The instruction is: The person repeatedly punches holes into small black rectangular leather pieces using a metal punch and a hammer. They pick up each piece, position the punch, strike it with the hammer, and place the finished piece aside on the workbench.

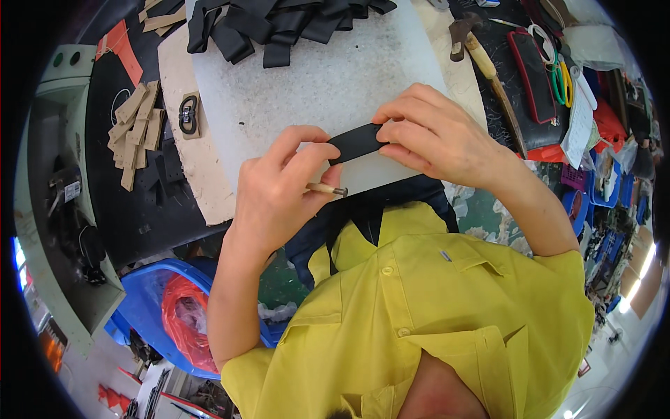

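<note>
A short black strap piece [356,142] is held over the near edge of a white cutting board [314,91], just in front of my yellow shirt. My left hand [279,185] pinches its left end and also grips a small wooden-handled tool [326,188] with a metal tip pointing right. My right hand [436,133] pinches the strap's right end with curled fingers. Both hands hold the strap between them.
A pile of black strap pieces [279,24] lies at the board's far edge. Tan leather strips [136,129] and a metal buckle [188,115] sit left. A hammer [481,59], scissors [562,80] and a red-edged case [532,73] lie right. A blue bin [150,307] stands lower left.
</note>
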Demonstrator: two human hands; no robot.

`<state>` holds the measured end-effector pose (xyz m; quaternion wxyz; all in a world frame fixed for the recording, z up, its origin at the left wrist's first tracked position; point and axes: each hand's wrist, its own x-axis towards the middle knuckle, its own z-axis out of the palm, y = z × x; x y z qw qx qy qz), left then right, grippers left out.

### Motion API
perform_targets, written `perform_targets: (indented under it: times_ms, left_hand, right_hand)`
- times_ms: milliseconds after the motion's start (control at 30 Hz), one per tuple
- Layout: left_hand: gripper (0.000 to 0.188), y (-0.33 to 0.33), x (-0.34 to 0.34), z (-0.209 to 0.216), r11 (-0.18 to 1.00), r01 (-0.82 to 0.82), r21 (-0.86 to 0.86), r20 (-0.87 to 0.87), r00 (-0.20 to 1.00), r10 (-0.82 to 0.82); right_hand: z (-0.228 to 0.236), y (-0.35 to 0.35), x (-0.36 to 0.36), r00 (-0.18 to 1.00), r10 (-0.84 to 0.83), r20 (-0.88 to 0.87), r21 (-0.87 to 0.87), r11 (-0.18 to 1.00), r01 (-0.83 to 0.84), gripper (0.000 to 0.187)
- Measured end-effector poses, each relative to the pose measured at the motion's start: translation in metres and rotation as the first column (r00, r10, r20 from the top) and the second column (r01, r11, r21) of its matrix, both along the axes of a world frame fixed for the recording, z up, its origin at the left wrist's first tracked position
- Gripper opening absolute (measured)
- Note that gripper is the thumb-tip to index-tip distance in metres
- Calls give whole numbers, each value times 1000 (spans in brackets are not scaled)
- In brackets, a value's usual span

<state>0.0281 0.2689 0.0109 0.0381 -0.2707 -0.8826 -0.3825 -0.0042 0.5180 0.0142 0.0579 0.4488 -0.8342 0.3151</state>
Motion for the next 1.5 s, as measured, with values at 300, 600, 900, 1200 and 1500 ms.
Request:
perform_targets:
  times_ms: [300,600,900,1200,1500]
  left_hand:
    - [24,-25,-2,14,343,-729,592,710,673,205]
    - [23,29,-4,34,581,-513,632,610,791,36]
    - [13,46,-6,2,754,-429,497,601,797,58]
    - [12,44,0,-7,809,-314,497,473,880,50]
    - [10,55,2,-6,904,-254,344,213,959,188]
  right_hand:
    - [-1,2,4,1000,-10,29,-14,1000,11,15]
    - [2,1,5,1000,-16,25,15,1000,16,16]
    - [-8,2,9,999,-49,-2,-39,998,48,15]
    - [-8,3,10,992,-101,71,-97,990,107,20]
    - [-1,11,9,992,-68,111,-63,995,75,20]
